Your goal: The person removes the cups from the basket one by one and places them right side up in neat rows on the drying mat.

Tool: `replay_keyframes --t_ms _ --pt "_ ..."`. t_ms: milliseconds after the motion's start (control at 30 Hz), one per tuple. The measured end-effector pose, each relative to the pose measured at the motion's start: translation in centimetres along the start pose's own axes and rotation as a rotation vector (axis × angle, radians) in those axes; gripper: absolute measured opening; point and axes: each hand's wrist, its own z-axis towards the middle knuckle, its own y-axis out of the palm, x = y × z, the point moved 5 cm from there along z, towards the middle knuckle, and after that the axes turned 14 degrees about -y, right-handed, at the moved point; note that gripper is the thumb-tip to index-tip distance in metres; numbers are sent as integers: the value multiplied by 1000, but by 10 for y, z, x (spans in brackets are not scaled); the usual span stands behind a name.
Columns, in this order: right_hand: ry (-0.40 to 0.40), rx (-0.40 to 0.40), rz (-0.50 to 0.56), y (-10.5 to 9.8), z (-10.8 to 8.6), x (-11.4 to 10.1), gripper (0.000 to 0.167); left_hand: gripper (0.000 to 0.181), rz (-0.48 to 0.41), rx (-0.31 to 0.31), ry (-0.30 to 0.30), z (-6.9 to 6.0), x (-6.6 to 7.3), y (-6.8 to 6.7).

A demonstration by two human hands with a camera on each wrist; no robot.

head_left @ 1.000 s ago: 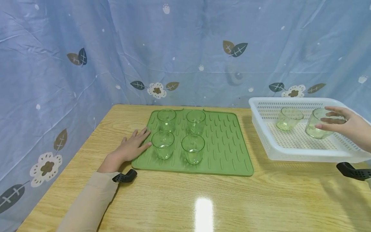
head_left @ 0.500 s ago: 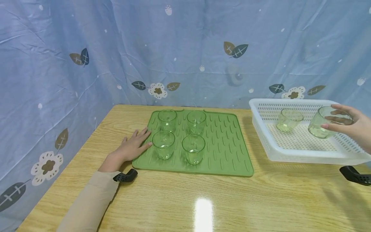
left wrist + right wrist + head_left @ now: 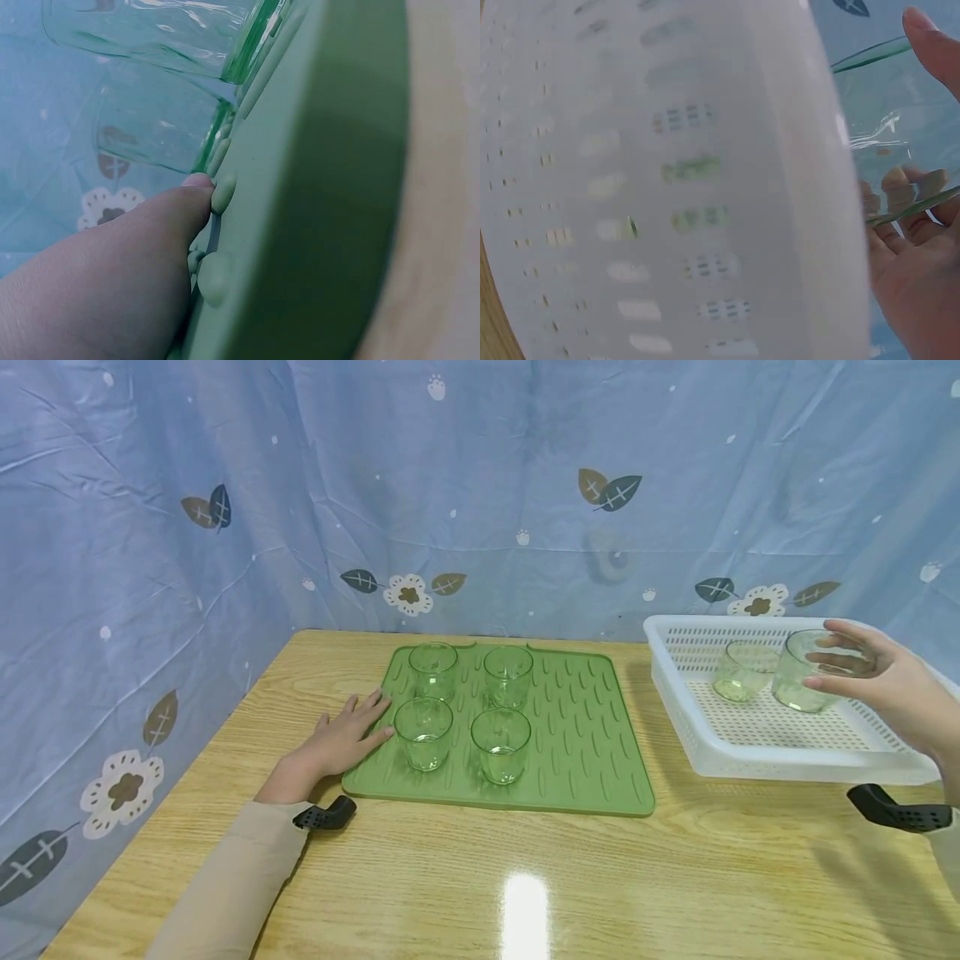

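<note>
My right hand (image 3: 877, 672) grips a clear glass tumbler (image 3: 798, 672) over the white plastic basket (image 3: 780, 758), thumb on the near side and fingers round the far side. A second tumbler (image 3: 742, 672) stands tilted in the basket, just left of the held one. In the right wrist view, the basket's wall hides the lower part of the held glass. My left hand (image 3: 337, 745) lies with fingers spread on the left edge of the green ridged mat (image 3: 577, 735). Its thumb points toward the near-left tumbler (image 3: 424, 735).
Several tumblers stand upright on the mat's left half, among them the near-right one (image 3: 502, 747) and the far ones (image 3: 508, 677). A wooden table (image 3: 420, 877) lies under everything. A blue patterned curtain (image 3: 480, 502) hangs along the back and left.
My right hand and its tumbler first shift a little right and up, then move left toward the other glass in the basket. The left hand stays where it is.
</note>
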Motion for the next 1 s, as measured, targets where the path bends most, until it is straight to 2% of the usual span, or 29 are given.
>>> replay_keyframes --t_ms 267,433,567,833,1000 --pt "6 -38 72 16 6 -11 78 73 -6 -18 -8 -1 0 1" --pt "-44 -37 99 24 15 -26 73 72 -5 -11 -7 -1 1 0" --pt "-87 -39 179 32 21 -39 68 73 -9 -5 -1 -1 2 -1" --pt "-113 -41 290 50 30 -55 66 73 -10 -16 -6 -1 0 0" --pt "-150 -33 457 65 36 -63 63 75 -14 -12 2 -2 1 -1"
